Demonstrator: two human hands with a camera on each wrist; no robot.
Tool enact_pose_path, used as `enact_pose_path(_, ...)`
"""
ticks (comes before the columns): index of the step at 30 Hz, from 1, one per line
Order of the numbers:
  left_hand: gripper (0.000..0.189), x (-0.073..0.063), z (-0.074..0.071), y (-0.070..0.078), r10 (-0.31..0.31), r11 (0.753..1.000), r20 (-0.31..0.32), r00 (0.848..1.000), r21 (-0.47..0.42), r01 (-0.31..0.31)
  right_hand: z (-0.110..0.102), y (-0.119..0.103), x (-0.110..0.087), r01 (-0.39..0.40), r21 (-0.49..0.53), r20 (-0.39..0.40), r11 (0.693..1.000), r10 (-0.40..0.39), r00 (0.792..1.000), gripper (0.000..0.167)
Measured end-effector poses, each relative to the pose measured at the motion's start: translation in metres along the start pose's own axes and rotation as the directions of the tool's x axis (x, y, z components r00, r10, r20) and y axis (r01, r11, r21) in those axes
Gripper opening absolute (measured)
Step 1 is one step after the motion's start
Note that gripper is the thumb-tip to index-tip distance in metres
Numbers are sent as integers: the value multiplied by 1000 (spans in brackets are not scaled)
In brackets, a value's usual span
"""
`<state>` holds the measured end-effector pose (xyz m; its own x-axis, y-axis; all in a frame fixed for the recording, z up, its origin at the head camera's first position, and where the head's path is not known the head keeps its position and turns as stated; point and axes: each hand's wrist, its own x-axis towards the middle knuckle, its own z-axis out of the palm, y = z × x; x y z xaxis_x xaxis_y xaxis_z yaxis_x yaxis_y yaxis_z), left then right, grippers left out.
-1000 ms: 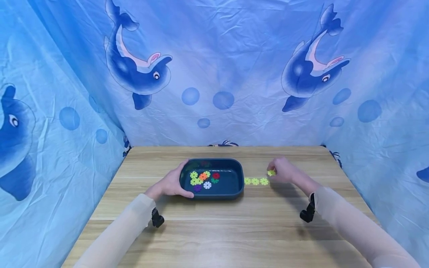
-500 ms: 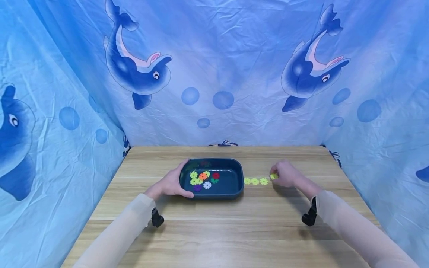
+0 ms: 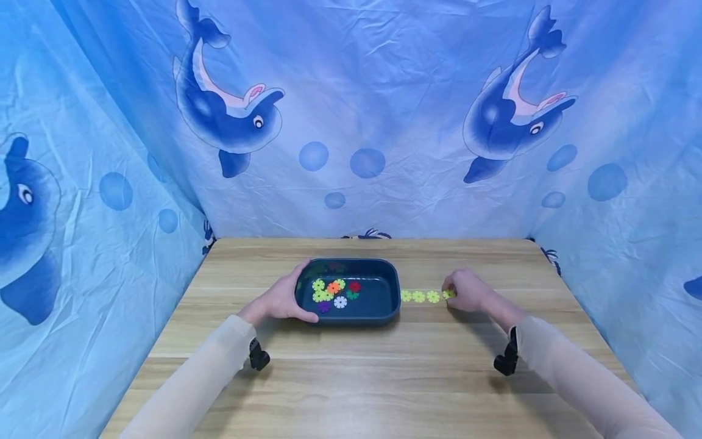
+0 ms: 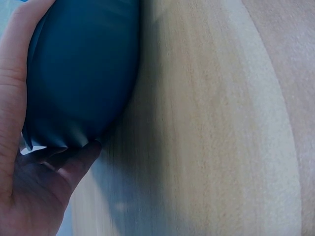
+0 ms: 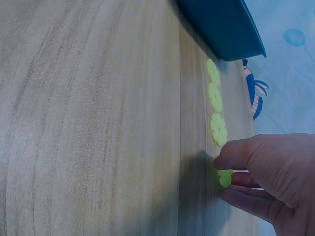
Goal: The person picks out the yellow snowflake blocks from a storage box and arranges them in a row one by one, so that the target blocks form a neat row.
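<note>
My left hand [image 3: 281,300] grips the left end of a dark blue rectangular basin [image 3: 386,316], its thumb along the front rim. In the left wrist view the fingers bend in under the basin's end wall [image 4: 83,73]. Several snowflake discs lie inside, including an orange one [image 3: 333,288], a white one [image 3: 340,302] and a red one [image 3: 354,286]. My right hand [image 3: 468,291] pinches a yellow-green snowflake disc [image 5: 225,180] between thumb and fingers, low over the table. It is at the right end of a row of three matching discs [image 3: 419,297], which starts beside the basin.
The wooden table [image 3: 362,384] reaches back to a blue curtain [image 3: 395,207] with dolphins, which also hangs on both sides. Each forearm carries a black wrist camera, the left one [image 3: 259,355] and the right one [image 3: 507,355].
My right hand has moved slightly right and down with the disc, bringing it level with the row's end. The left hand and basin have stayed put.
</note>
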<state>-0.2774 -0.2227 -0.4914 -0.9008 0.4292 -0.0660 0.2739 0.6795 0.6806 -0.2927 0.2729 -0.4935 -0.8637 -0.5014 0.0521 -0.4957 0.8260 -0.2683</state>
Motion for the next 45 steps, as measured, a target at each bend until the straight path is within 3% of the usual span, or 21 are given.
enact_pose_path(27, 148, 3, -1, 1, 10, 1000, -5, 1000, -8, -10, 2, 0, -1, 4, -21, -17, 1000, -5, 1000, 25)
enact_pose_path(36, 149, 5, 0, -2, 14, 1000, -13, 1000, -6, -15, -8, 4, -4, -16, 104, 20, 994, 14, 1000, 25)
enact_pose_path(45, 146, 3, 0, -1, 7, 1000, -5, 1000, -11, -7, -17, 2, 5, -8, 119, 16, 993, 6, 1000, 22)
